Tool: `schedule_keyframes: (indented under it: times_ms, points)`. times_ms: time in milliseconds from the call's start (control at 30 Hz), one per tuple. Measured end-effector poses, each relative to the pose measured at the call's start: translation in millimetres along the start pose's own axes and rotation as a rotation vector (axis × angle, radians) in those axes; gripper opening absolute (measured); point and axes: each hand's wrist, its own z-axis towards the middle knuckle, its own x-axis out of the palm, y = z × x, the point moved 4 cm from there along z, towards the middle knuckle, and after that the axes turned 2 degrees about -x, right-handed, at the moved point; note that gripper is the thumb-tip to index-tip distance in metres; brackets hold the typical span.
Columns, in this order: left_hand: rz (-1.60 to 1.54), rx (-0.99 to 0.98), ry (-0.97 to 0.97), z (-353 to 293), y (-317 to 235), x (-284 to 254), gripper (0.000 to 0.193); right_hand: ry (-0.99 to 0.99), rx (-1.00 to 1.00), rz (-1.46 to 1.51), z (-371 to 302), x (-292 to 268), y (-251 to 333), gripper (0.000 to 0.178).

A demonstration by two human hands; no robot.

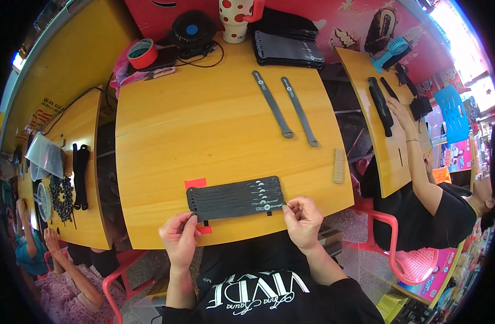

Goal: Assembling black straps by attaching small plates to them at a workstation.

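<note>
A fanned row of overlapping black straps with pale printing lies crosswise near the table's front edge. At its left end, my left hand pinches the tip of the nearest strap between thumb and fingers. My right hand pinches that same strap's right end, so it stretches between both hands along the row's near side. Red tape marks the table at the row's left end. Farther back, two loose grey-black straps lie side by side, each with a hole at one end.
A thick strap stack, spotted tumbler, black fan and red tape roll stand along the back. A small tan ridged block lies at the right edge. Other people work at tables on both sides; a red chair stands right.
</note>
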Motion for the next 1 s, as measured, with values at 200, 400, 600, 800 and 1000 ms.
schedule_keyframes:
  times_ms: [200, 400, 600, 800, 1000]
  points:
    - [-0.005, -0.019, -0.013, -0.3, 1.9, -0.8, 0.005, -0.012, -0.048, -0.091, 0.9, 2.9, 0.4, 0.020]
    - [0.010, 0.010, -0.017, 0.6, 2.7, -0.2, 0.005, -0.023, -0.052, -0.113, 0.9, 5.3, 0.9, 0.023]
    - [0.030, 0.014, -0.031, 0.1, 0.8, 0.9, 0.004, -0.023, -0.043, -0.120, 2.0, 6.4, 0.3, 0.025]
    - [0.048, 0.046, -0.026, 0.8, 2.9, -0.2, 0.004, -0.032, -0.026, -0.116, 2.6, 7.4, -0.7, 0.026]
    - [0.046, 0.020, -0.026, 0.8, 1.3, 0.2, 0.005, -0.025, -0.039, -0.132, 3.1, 7.2, -0.4, 0.026]
